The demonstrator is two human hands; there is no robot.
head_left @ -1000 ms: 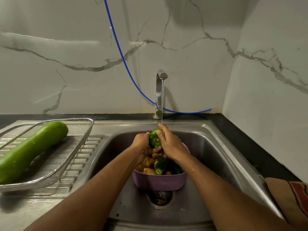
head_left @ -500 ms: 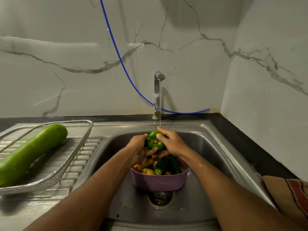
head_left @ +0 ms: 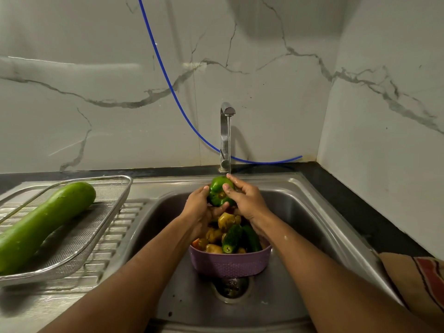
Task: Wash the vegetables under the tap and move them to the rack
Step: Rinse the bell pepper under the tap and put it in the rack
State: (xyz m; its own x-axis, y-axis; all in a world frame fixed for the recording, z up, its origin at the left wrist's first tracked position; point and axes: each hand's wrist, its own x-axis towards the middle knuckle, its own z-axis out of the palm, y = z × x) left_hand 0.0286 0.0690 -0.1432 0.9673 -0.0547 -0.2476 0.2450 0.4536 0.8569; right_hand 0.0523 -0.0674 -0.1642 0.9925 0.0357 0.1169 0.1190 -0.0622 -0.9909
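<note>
Overhead, both hands [head_left: 199, 207] [head_left: 245, 200] round green capsicum [head_left: 217, 192] under tap [head_left: 225, 131]; no legible writing.

Hands [head_left: 225, 200] turned green pepper [head_left: 217, 194], stem now forward.

A home kitchen: a steel sink [head_left: 310, 200] with ribbed drainboard [head_left: 115, 227], a running tap [head_left: 225, 135], marble-look wall tiles [head_left: 96, 80], a dark bench [head_left: 348, 200], and a mesh draining rack [head_left: 96, 227].

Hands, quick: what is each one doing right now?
Left hand: grips the green pepper from its left side.
Right hand: grips the same pepper from the right, under the tap.
</note>
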